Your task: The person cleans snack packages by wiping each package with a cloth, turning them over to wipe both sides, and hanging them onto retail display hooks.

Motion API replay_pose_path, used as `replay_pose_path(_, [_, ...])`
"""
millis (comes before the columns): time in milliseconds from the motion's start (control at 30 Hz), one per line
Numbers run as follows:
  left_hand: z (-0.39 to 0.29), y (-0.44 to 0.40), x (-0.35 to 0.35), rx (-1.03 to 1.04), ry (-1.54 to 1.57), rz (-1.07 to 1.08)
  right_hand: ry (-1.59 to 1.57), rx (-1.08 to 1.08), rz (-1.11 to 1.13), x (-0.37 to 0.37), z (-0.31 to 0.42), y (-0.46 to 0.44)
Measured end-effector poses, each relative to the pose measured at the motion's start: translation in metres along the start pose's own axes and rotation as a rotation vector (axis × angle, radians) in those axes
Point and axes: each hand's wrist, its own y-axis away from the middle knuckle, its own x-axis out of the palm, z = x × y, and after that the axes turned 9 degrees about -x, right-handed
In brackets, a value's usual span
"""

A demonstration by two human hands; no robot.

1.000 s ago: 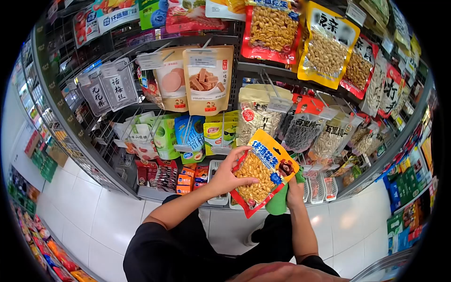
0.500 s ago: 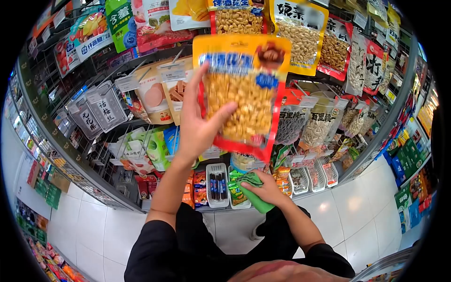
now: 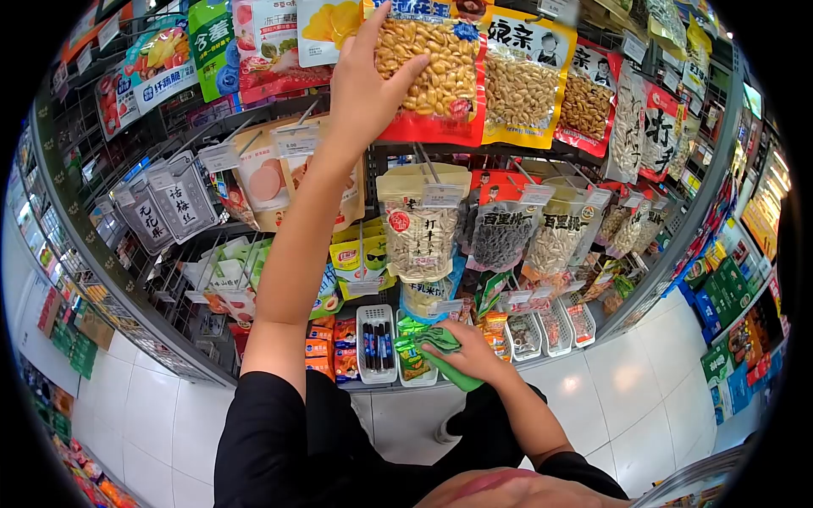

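My left hand [image 3: 366, 89] is stretched up to the top rack, its fingers at the left edge of a bag of peanuts [image 3: 432, 68] and its thumb across the front. The bag is yellow and red with a clear window; its upper edge is cut off by the view. Low in front of my body, my right hand [image 3: 472, 351] grips a bunched green cloth [image 3: 457, 370]. This cloth is close above a white basket of green snack packs [image 3: 412, 360]. Immediately right of the peanuts hangs a yellow-edged bag of nuts or seeds [image 3: 517, 93].
Metal hooks with price tags [image 3: 440, 196] jut toward me below the peanuts. A beige pouch [image 3: 423, 229] and dark-filled packs [image 3: 501, 233] hang there. White baskets [image 3: 375, 339] line the bottom shelf. Grey mesh side panels [image 3: 127, 292] bound the rack.
My left hand has carried the bag of peanuts up and away to the rack, uncovering the beige pouch. The right hand, still with the cloth, is slightly lower in view.
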Motion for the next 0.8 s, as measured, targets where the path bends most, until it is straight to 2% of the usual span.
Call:
replay_pose_path(100, [0.006, -0.004, 0.001, -0.078, -0.07, 0.049, 0.033, -0.04, -0.033, 0.0, 0.001, 0.0])
replay_pose_path(233, [0.014, -0.006, 0.006, -0.021, -0.014, 0.042, 0.056, -0.059, -0.011, 0.001, -0.003, 0.0])
replay_pose_path(467, [0.026, 0.0, 0.025, 0.013, -0.228, -0.053, 0.051, -0.092, 0.018, 0.003, -0.003, -0.001])
replay_pose_path(600, [0.021, -0.002, 0.029, -0.131, -0.396, -0.016, 0.003, -0.062, 0.042, -0.001, 0.0, -0.001])
replay_pose_path(700, [0.036, 0.0, 0.031, -0.094, -0.354, -0.01, 0.009, -0.052, 0.031, -0.001, -0.002, 0.003])
replay_pose_path(800, [0.031, -0.003, 0.033, -0.233, -0.509, 0.037, 0.041, -0.07, 0.051, -0.002, -0.007, 0.005])
